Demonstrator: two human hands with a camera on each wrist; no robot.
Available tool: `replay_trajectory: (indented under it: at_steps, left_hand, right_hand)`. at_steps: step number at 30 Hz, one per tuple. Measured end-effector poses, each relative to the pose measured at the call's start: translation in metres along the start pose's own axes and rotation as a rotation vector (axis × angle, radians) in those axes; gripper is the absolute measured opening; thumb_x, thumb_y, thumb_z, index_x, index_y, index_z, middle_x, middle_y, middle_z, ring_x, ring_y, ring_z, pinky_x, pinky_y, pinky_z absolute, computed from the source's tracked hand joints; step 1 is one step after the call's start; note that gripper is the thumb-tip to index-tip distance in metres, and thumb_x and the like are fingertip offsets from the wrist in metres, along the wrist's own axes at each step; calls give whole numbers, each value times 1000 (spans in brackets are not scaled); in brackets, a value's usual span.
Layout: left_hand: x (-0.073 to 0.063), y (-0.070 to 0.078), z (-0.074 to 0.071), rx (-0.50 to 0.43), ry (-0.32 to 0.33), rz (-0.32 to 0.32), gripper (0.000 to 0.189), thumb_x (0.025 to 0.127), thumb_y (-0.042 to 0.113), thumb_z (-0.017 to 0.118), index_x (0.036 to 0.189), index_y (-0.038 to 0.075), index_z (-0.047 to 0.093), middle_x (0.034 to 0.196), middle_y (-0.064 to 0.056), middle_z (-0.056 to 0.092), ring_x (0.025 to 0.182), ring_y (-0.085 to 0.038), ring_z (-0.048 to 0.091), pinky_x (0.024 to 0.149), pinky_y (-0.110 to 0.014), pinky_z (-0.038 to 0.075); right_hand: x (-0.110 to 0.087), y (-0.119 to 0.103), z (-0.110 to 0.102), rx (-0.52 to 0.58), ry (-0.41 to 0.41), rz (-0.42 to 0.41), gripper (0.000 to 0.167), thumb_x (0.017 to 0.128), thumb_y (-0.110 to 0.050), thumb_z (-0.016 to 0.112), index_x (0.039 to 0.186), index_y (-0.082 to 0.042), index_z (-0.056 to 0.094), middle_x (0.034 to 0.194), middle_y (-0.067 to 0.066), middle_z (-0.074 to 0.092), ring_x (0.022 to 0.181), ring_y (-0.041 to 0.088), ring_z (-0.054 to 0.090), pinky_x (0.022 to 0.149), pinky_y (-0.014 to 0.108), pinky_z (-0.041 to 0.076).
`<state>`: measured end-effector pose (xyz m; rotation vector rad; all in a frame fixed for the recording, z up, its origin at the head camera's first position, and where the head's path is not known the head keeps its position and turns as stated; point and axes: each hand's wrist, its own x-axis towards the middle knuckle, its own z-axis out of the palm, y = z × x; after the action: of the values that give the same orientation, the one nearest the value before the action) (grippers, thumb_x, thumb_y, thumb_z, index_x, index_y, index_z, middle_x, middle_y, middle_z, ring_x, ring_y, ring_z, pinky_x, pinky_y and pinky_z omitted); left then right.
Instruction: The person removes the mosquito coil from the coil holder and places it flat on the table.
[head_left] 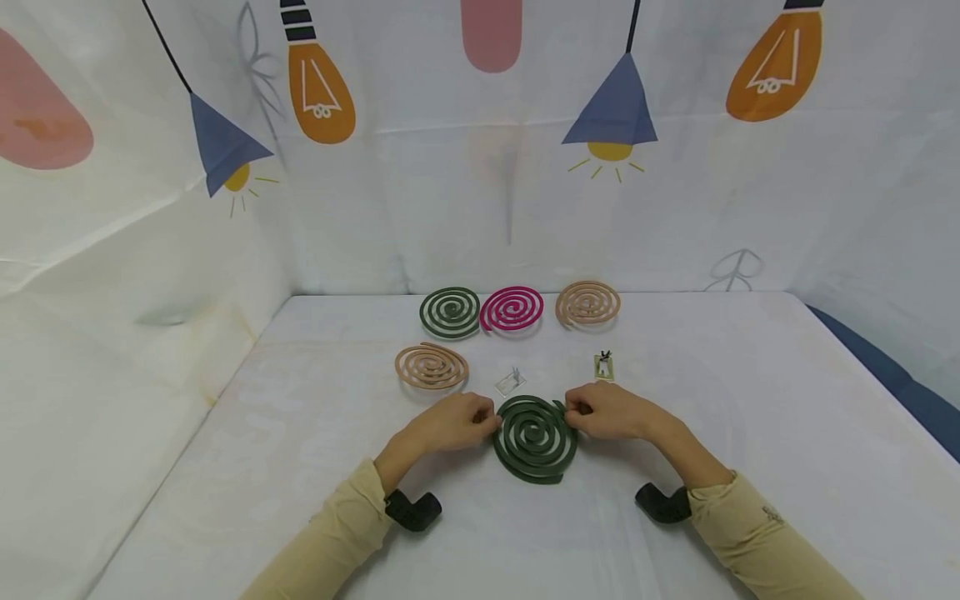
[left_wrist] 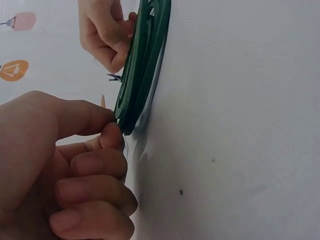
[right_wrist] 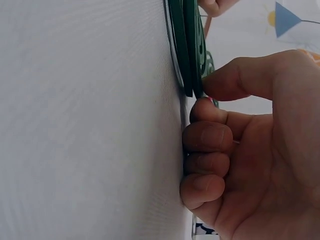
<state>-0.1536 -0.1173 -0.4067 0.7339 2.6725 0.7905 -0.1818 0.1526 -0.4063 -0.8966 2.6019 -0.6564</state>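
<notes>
A dark green mosquito coil (head_left: 536,477) lies in front of me, looking like two spirals nested together. At its left edge, my left hand (head_left: 456,421) pinches the rim between thumb and index finger, the other fingers curled below. My right hand (head_left: 611,411) pinches the opposite edge the same way. In both wrist views, the green coil (left_wrist: 145,55) appears edge-on as stacked layers, close above the white surface. Just beyond it are a small silvery metal coil stand (head_left: 511,382) and a gold-coloured stand (head_left: 604,365) with a black top.
Farther back on the white table (head_left: 300,400) lie another green coil (head_left: 450,309), a pink coil (head_left: 512,309) and a tan coil (head_left: 588,303). A second tan coil (head_left: 432,367) sits nearer, left of the silvery stand. White printed sheeting (head_left: 450,200) hangs behind.
</notes>
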Motion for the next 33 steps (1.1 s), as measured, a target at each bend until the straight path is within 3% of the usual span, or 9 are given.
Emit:
replay_trajectory:
  at_steps: [8, 14, 20, 27, 33]
  left_hand:
    - [-2, -3, -13, -57, -8, -20, 27, 96, 28, 51, 72, 16, 56, 64, 7, 51, 56, -7, 46, 52, -23, 39]
    - [-6, -10, -34, -95, 47, -2, 23, 97, 27, 51, 78, 14, 57, 69, 4, 50, 61, -8, 44, 56, -23, 38]
    - [-10, -19, -55, -42, 151, 63, 22, 96, 22, 52, 78, 12, 61, 71, 4, 56, 63, -7, 46, 58, -21, 39]
    - [-21, -33, -78, -101, 202, -9, 22, 96, 24, 52, 89, 7, 63, 71, 1, 51, 65, -12, 45, 59, -26, 39]
    - [-29, -50, -92, -124, 258, -28, 26, 98, 24, 50, 89, 3, 61, 75, -7, 57, 68, -13, 46, 61, -27, 39]
  right_hand:
    - [1, 2, -3, 70, -3, 12, 22, 91, -17, 50, 69, -19, 52, 61, -10, 46, 56, 5, 44, 53, 22, 37]
    - [1, 6, -4, 182, -11, -36, 21, 92, -12, 49, 72, -12, 55, 63, -6, 48, 56, 6, 45, 52, 22, 38]
    - [4, 9, -4, 213, 24, -26, 18, 90, -11, 48, 73, -12, 55, 64, -6, 48, 57, 7, 46, 53, 23, 39]
    - [7, 7, -8, 192, 126, -11, 16, 92, -13, 50, 77, -12, 56, 69, -5, 49, 64, 9, 46, 56, 23, 40]
    - [7, 1, -12, 238, 138, -55, 17, 96, -17, 52, 86, -5, 59, 70, -2, 49, 64, 9, 46, 55, 23, 40]
